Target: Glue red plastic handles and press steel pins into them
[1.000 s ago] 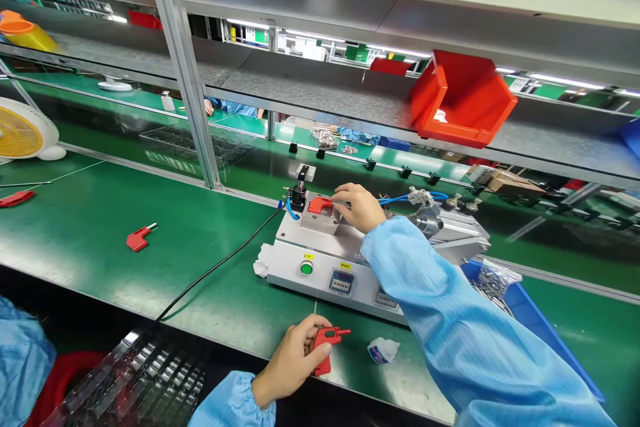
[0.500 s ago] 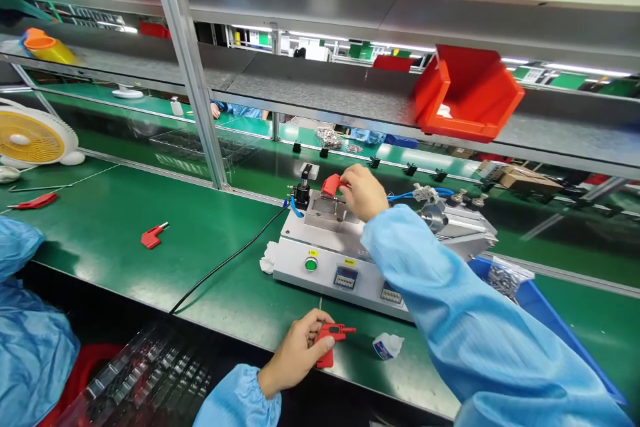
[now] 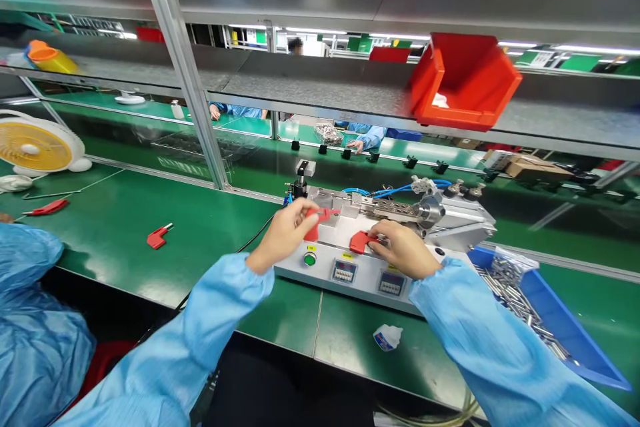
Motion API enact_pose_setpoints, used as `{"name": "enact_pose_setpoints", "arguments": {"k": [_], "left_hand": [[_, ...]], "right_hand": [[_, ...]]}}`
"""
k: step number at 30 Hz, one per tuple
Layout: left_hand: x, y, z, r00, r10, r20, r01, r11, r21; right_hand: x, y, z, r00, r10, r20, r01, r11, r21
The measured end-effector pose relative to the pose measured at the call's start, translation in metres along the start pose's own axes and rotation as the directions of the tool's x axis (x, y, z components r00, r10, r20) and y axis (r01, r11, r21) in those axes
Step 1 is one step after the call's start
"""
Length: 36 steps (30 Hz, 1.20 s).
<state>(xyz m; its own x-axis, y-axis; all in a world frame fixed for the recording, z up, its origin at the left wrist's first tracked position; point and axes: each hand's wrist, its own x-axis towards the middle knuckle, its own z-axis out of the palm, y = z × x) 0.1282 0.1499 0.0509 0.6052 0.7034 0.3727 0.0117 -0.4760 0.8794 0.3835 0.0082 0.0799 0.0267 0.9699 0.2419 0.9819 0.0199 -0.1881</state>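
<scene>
The left hand covers part of one red piece, held over the machine near its left end; whether they touch is unclear. The fingers of the right hand hide one end of a second red piece, above the machine's front. Left thumb and fingers close narrowly on the first; right thumb and fingertips pinch the second. Both sleeves are cut off below.

No legible lettering or numbers.
</scene>
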Motion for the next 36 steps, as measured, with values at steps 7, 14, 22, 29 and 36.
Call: {"name": "enact_pose_setpoints", "arguments": {"k": [7, 14, 22, 29, 36], "left_hand": [[0.097, 0.013, 0.007, 1.000, -0.002, 0.027, -0.011, 0.871, 0.491], [0.095, 0.014, 0.017, 0.997, -0.052, 0.059, -0.003, 0.731, 0.682], [0.091, 0.017, 0.022, 0.996, -0.067, 0.066, -0.014, 0.596, 0.803], [0.076, 0.016, 0.019, 0.998, -0.017, 0.062, -0.040, 0.582, 0.812], [0.060, 0.002, 0.002, 0.993, 0.055, 0.100, -0.111, 0.671, 0.733]], "right_hand": [[-0.005, 0.006, 0.004, 0.998, 0.013, -0.063, -0.008, 0.997, 0.078], [-0.008, 0.011, 0.010, 0.997, 0.027, -0.075, -0.017, 0.991, 0.132], [-0.008, 0.013, 0.014, 0.992, 0.028, -0.125, -0.003, 0.979, 0.203], [-0.017, 0.010, 0.015, 0.986, 0.047, -0.160, -0.009, 0.973, 0.231], [-0.024, 0.012, 0.020, 0.979, 0.056, -0.194, -0.009, 0.972, 0.236]]}}
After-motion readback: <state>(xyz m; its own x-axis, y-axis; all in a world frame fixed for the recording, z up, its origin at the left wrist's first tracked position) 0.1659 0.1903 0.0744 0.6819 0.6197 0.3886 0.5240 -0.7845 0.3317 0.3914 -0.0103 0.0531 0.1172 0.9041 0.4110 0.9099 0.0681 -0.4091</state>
